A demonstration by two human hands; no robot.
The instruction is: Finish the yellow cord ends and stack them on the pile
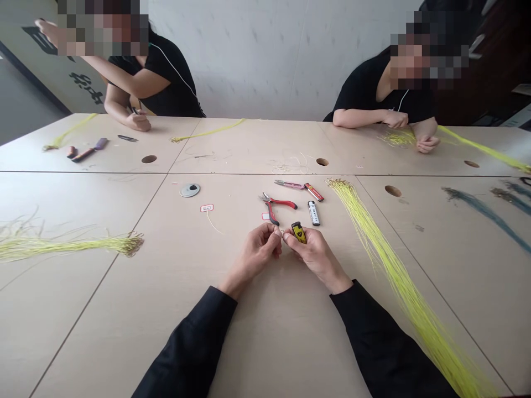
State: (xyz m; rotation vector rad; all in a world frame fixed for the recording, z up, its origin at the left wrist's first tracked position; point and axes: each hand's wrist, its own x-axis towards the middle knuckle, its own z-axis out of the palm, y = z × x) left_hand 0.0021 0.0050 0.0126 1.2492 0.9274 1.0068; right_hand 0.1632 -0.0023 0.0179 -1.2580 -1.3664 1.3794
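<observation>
My left hand (262,243) is closed in a pinch. At its fingertips shows a tiny thin loop (282,231), too small to name surely. My right hand (314,252) is closed around a yellow and black lighter (297,232), its thumb and finger beside the same loop. Just beyond my hands lie red-handled pliers (282,203), with a small red-edged label (266,216) partly under a handle. A white lighter (314,213), a red lighter (314,192) and pink-handled thread snips (289,184) are close by.
Yellow line bundles with brownish tips lie at right (385,260) and left (74,246). Dark teal bundles (485,213) are far right. A grey disc (189,190) and a labelled tag (207,208) sit left. Two people work opposite, one handling yellow strands (396,137).
</observation>
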